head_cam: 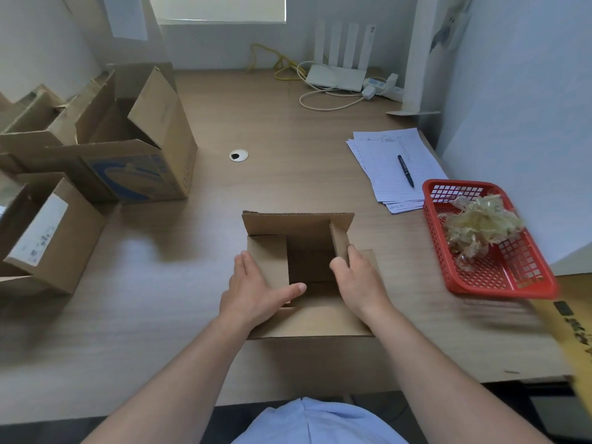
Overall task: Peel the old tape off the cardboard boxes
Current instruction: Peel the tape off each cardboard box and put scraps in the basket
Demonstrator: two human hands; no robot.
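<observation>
A small open cardboard box [298,229] stands on the desk in front of me, its flaps up and its inside bare. My left hand [256,290] lies on the box's left flap with the thumb reaching over the opening. My right hand [358,280] grips the right flap, fingers curled on its edge. I see no tape on this box. A red plastic basket [499,283] at the right holds a crumpled wad of peeled clear tape [480,225].
Several larger open cardboard boxes [128,155] crowd the left side; one [41,235] carries a white label. Lined papers with a black pen [405,170] lie at the right rear. A white router [336,76] with cables sits by the back wall. A yellow box edge [573,331] juts in at the right.
</observation>
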